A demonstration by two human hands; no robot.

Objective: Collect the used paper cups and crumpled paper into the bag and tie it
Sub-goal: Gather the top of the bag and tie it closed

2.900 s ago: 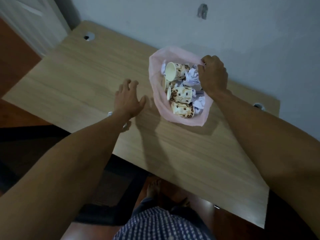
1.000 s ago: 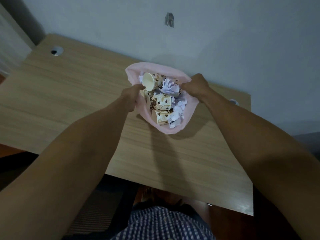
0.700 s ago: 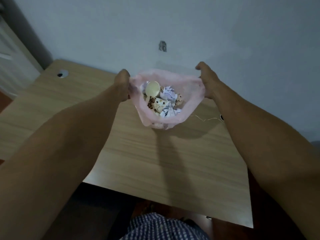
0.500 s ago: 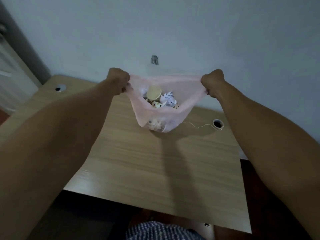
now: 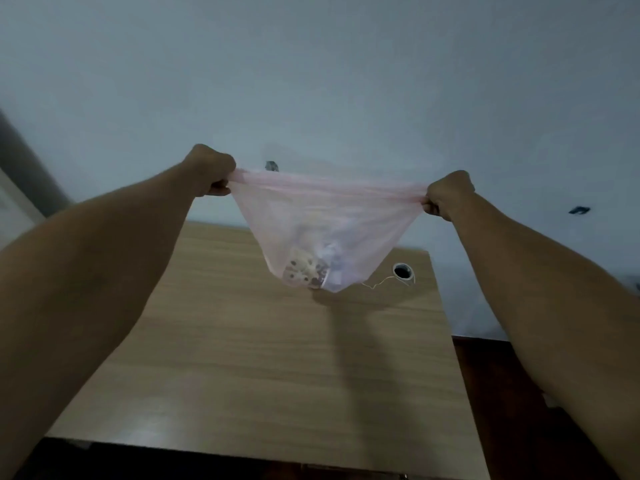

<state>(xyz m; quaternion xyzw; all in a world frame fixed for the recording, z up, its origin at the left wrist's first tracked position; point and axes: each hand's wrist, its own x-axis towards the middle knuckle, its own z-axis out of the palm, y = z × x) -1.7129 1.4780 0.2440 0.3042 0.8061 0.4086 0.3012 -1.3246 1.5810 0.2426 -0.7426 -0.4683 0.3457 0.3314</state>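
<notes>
Wall behind; bag (image 5: 325, 233) now lifted off the table (image 5: 263, 358), cups and paper settled at the bottom. Both hands, left (image 5: 213, 174) and right (image 5: 448, 194), clenched on the stretched rim; tying next, I'd say.

Two bare arms in view, no sleeves showing anywhere along either forearm. Left hand (image 5: 212, 174) and right hand (image 5: 449, 194) both bare: no gloves, no rings, no watch or wristband seen at either wrist. No markings or tattoos visible on the forearms. Upper arms run out of view at the lower corners, so clothing further up can't be seen. Lighting dim, fine detail soft.
</notes>
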